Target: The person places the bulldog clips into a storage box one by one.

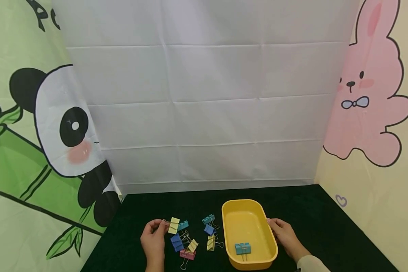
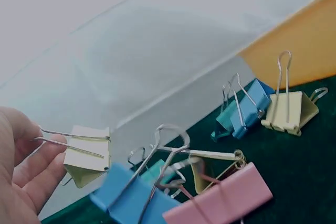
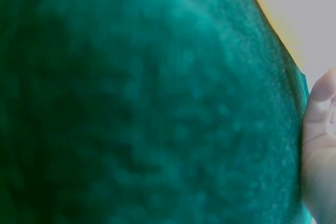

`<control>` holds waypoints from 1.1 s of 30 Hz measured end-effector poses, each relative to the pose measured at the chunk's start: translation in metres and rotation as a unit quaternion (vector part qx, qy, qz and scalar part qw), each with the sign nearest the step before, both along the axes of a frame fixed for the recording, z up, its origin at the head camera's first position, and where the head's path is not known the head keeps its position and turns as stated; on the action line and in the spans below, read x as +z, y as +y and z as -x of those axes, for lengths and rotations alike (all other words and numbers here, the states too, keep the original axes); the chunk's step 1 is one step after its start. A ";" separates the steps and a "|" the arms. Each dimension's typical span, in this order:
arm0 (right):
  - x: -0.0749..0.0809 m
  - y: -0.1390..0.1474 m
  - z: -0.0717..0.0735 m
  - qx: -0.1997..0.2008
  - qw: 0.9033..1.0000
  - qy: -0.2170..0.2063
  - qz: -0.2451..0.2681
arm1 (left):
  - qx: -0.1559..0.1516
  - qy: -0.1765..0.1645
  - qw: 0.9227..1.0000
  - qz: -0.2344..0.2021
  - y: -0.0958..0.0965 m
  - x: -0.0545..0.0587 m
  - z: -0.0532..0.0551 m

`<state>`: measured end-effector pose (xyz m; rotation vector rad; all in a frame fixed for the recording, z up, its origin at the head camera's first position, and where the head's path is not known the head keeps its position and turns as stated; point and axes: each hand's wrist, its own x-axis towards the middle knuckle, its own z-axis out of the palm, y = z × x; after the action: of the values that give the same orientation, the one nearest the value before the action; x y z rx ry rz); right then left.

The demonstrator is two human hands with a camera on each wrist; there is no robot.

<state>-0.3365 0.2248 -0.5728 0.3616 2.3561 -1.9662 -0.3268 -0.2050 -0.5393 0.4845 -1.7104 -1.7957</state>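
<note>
By the left hand [image 1: 154, 235], a yellow clip [image 1: 173, 226] is pinched at its handle [image 2: 79, 149], probably so its body is kept clear of the fingers [image 2: 44, 177]; loose clips [image 1: 177, 243] are scattered right of them. Farther right, the tray [image 1: 244, 223] is touched, probably steadied, by the right hand [image 1: 286, 236], whose finger closure cannot be told.

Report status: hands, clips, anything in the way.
Left hand pinches pale yellow clip by its wire handle. Right hand touches yellow tray at its rim. One teal clip inside tray. Three clips lie between held clip and tray.
</note>
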 end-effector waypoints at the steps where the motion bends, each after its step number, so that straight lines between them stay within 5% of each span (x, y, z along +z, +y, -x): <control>1: 0.000 0.000 0.000 0.001 1.000 0.001 0.000 | -0.001 0.000 1.000 -0.007 0.000 0.002 0.000; 16: 0.000 -0.001 -0.003 -0.001 1.000 0.000 -0.005 | -0.069 -0.009 0.997 -0.040 0.024 0.023 -0.003; 33: -0.001 -0.002 -0.002 -0.003 1.000 0.002 -0.012 | -0.184 0.007 0.982 -0.036 0.081 0.046 0.003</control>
<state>-0.3343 0.2229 -0.5734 0.3675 2.3866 -1.9447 -0.3301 -0.1239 -0.4933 0.1903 -1.8208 -2.1180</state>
